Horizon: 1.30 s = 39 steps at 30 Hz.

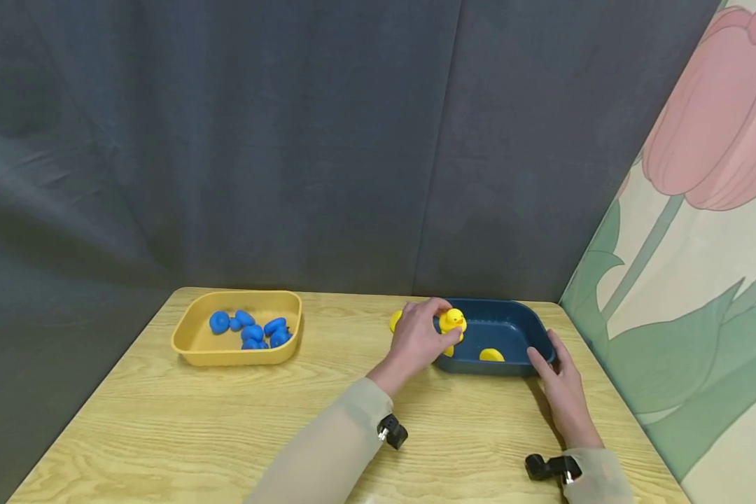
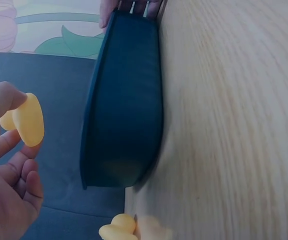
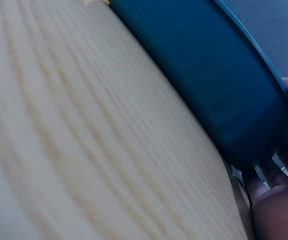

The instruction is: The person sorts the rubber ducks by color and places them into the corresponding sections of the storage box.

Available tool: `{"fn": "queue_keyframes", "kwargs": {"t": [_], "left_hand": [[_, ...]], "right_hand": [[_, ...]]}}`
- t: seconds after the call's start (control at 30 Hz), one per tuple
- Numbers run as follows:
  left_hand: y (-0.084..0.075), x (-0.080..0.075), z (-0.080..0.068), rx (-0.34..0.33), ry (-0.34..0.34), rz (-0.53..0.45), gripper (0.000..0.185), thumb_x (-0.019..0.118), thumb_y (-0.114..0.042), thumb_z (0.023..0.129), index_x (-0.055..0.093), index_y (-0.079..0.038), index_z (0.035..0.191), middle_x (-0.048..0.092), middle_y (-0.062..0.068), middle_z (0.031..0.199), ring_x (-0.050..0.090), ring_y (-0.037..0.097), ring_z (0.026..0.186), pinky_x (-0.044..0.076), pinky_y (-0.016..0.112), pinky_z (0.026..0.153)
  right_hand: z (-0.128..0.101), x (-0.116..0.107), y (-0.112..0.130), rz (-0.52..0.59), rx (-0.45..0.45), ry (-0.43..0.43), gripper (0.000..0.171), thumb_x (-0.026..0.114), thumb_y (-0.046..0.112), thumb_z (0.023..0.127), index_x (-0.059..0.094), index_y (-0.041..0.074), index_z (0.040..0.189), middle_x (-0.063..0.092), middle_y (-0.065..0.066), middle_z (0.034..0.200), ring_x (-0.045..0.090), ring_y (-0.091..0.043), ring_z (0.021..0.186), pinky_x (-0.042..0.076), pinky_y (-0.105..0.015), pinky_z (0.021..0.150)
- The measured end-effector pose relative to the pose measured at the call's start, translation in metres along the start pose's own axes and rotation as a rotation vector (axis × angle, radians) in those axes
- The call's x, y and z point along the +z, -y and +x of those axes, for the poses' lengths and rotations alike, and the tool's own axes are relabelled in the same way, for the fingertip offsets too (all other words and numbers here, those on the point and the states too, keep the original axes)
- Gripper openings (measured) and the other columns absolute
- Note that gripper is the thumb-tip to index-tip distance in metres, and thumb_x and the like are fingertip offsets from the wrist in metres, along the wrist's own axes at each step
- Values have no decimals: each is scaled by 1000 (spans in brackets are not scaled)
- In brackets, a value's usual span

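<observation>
My left hand (image 1: 421, 339) pinches a yellow rubber duck (image 1: 452, 320) between thumb and fingers, above the left end of a dark blue bin (image 1: 523, 367). In the left wrist view the duck (image 2: 30, 120) is held higher than the bin's rim (image 2: 91, 95). At the bin's right end, my right hand (image 1: 563, 388) grips the wall, thumb at the rim and fingers spread along the outside, as the right wrist view also shows. Inside the bin lie a yellow piece (image 1: 491, 355) near the front wall and another (image 1: 449, 351) partly hidden below the held duck.
Another yellow duck (image 2: 121, 227) sits on the table just left of the blue bin, half hidden by my left hand in the head view. Far left stands a yellow bin (image 1: 233, 357) with several blue ducks (image 1: 252, 332). A dark curtain (image 1: 353, 175) hangs behind the table.
</observation>
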State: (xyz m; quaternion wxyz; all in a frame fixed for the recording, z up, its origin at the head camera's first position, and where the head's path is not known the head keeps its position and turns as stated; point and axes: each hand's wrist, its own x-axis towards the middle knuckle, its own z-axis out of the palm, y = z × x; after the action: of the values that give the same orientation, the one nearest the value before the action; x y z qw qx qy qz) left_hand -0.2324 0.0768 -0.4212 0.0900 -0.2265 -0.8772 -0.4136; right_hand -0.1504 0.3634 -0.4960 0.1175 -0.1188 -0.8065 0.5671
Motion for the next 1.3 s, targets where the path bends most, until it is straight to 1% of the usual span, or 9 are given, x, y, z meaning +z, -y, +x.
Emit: {"fn": "queue_keyframes", "kwargs": {"t": [0.23, 0.4, 0.57, 0.63, 0.7, 0.8, 0.9, 1.1, 1.3], "left_hand": [[2, 9, 0, -19, 20, 12, 45, 87, -36, 97, 73, -22, 137, 75, -9, 129, 56, 18, 113, 51, 30, 88], [1, 14, -2, -33, 33, 25, 49, 87, -34, 97, 72, -20, 142, 76, -7, 127, 57, 20, 113, 53, 30, 90], [4, 23, -3, -34, 32, 36, 50, 87, -35, 98, 72, -20, 143, 77, -6, 129, 57, 19, 112, 53, 29, 92], [5, 25, -4, -25, 32, 42, 51, 87, -36, 99, 71, -21, 145, 76, -6, 131, 58, 20, 115, 54, 29, 93], [6, 27, -5, -19, 36, 55, 53, 86, -39, 100, 69, -22, 148, 75, -5, 137, 59, 22, 122, 54, 31, 97], [8, 26, -7, -13, 38, 64, 58, 85, -42, 100, 66, -23, 151, 70, -3, 147, 57, 26, 135, 54, 38, 106], [11, 25, -8, -26, 29, 61, 60, 83, -44, 101, 65, -24, 154, 64, -2, 155, 53, 28, 144, 51, 43, 114], [23, 22, -8, -45, -1, 46, 60, 82, -43, 102, 63, -24, 156, 61, 1, 157, 52, 28, 144, 51, 45, 115], [32, 15, -8, -45, -13, 13, 60, 80, -40, 104, 62, -20, 158, 59, 3, 158, 50, 30, 145, 48, 48, 118]], "right_hand": [[1, 2, -1, 12, 3, 2, 89, 59, 49, 114, 6, 21, 180, 3, -9, 185, 0, -38, 169, 6, -58, 135], [2, 2, -1, 11, 4, 2, 88, 59, 49, 114, 6, 22, 180, 3, -9, 185, 1, -38, 169, 7, -58, 135], [2, 1, -1, 17, 9, 1, 88, 59, 49, 114, 6, 22, 180, 2, -9, 185, 1, -38, 169, 7, -57, 135], [2, 2, -2, 18, 10, 2, 88, 59, 48, 115, 6, 23, 180, 2, -9, 185, 1, -38, 169, 6, -57, 135], [2, 2, -2, 20, 9, 4, 87, 59, 47, 115, 6, 23, 180, 2, -9, 185, 0, -38, 169, 6, -57, 135], [2, 1, -2, 19, 9, 5, 88, 59, 48, 115, 6, 23, 180, 2, -9, 185, 0, -38, 169, 7, -58, 135], [3, 1, -2, 9, 11, 2, 89, 58, 51, 114, 6, 23, 180, 1, -9, 185, 0, -39, 169, 7, -59, 135], [3, -1, -3, 4, 10, 4, 88, 58, 50, 114, 5, 24, 180, 2, -9, 185, 0, -39, 169, 7, -60, 134], [2, -2, -4, 10, 18, 1, 89, 59, 50, 114, 5, 24, 180, 1, -9, 185, -1, -39, 169, 7, -60, 134]]}}
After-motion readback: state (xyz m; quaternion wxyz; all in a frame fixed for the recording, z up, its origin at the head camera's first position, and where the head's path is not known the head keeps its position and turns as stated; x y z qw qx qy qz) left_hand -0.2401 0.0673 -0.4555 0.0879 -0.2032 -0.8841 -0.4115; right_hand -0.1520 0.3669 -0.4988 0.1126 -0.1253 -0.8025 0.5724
